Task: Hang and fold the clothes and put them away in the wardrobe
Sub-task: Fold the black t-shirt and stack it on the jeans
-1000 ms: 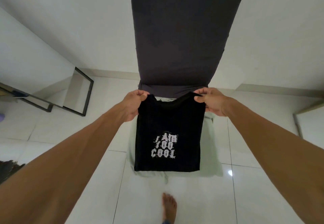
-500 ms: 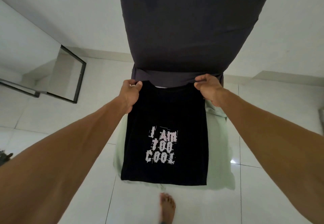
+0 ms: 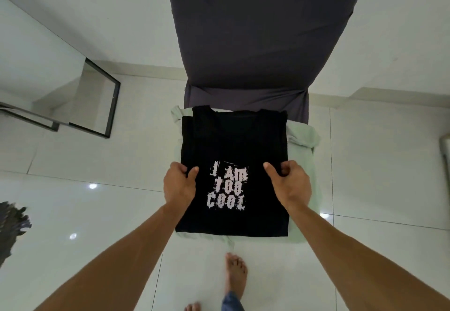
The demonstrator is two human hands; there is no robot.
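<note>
The black T-shirt (image 3: pixel 233 145) hid most of the pale green cloth (image 3: pixel 302 137) beneath it, which showed only as a fringe on the left, right and near sides. The left hand (image 3: pixel 179 186) and right hand (image 3: pixel 291 184) each pinched a side edge of the shirt, their fingertips partly lost in the fabric. The dark grey padded slab (image 3: pixel 263 30) on the far side was cut off by the top edge. A dark bundle (image 3: pixel 12 223) and a black-framed panel (image 3: pixel 97 101) ran off the left edge, and a pale object (image 3: pixel 445 150) off the right. At the bottom edge a bare foot (image 3: pixel 192 307) showed only its toes.
</note>
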